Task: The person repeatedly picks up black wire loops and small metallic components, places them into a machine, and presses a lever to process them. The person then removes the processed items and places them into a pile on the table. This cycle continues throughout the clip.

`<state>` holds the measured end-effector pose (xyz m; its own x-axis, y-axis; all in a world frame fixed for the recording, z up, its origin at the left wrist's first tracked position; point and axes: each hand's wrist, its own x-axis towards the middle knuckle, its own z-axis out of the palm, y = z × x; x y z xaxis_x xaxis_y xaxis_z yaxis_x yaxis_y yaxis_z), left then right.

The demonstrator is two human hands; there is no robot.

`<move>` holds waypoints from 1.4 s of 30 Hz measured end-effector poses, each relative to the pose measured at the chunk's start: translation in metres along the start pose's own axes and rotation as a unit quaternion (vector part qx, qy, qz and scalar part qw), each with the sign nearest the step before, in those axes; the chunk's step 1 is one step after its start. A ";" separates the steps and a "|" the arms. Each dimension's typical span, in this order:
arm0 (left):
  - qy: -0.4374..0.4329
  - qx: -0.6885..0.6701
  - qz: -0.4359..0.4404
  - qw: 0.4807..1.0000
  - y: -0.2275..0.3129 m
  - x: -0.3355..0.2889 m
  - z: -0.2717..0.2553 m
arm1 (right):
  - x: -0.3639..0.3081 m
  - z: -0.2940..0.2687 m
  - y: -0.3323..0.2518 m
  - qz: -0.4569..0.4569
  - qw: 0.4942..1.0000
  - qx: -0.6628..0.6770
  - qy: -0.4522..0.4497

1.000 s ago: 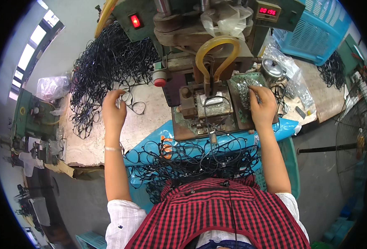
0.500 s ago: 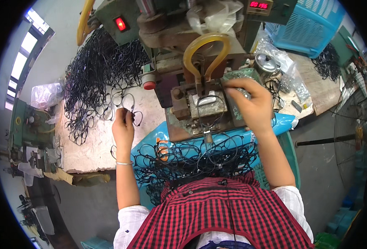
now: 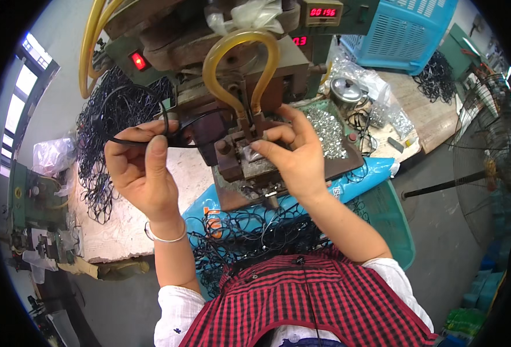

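Observation:
Near the left side of the press, my left hand [image 3: 145, 173] is raised, with thumb and fingers closed on a looped black cord [image 3: 166, 115]. The cord's loops stretch out beside the machine. At the metal die block [image 3: 264, 168], my right hand [image 3: 302, 165] has its thumb and index finger bent close together over the top. What those fingertips grip, if anything, is too small to make out. A bent yellow tube [image 3: 209, 63] arches just above them. A heap of black cord loops [image 3: 250, 231] lies on a blue plastic bag [image 3: 354, 179] before my apron.
Right of the die sits a green tray [image 3: 328, 133] of small silver pieces, with a lidded metal pot [image 3: 346, 91] behind. More black cords [image 3: 93, 191] hang over the table's left side. A blue crate [image 3: 403, 34] stands at back right; a fan [image 3: 481, 162] stands at right.
My left hand has risen from the table toward the press with the black cord. My right hand has moved in over the die. The loop that lay across the die no longer shows there.

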<state>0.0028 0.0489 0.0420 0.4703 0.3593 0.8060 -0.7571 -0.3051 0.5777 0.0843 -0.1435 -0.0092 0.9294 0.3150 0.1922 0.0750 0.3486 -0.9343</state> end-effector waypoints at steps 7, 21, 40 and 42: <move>-0.036 -0.005 0.000 0.999 0.019 -0.021 0.017 | -0.022 -0.025 -0.020 -0.059 0.983 -0.170 -0.027; -0.335 0.216 0.244 0.884 -0.002 -0.051 0.035 | 0.017 -0.147 0.048 -0.153 0.807 -0.558 0.118; -0.069 0.410 -0.097 0.904 -0.149 -0.063 -0.015 | 0.008 -0.108 0.040 -0.039 0.945 -0.300 0.121; -0.081 0.412 -0.126 0.899 -0.162 -0.066 -0.016 | -0.002 -0.118 0.042 -0.031 0.945 -0.302 0.125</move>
<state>0.0871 0.0887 -0.1068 0.6896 0.3964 0.6061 -0.0554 -0.8055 0.5899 0.1279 -0.2337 -0.0838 0.9671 0.0665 0.2456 0.2544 -0.2313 -0.9390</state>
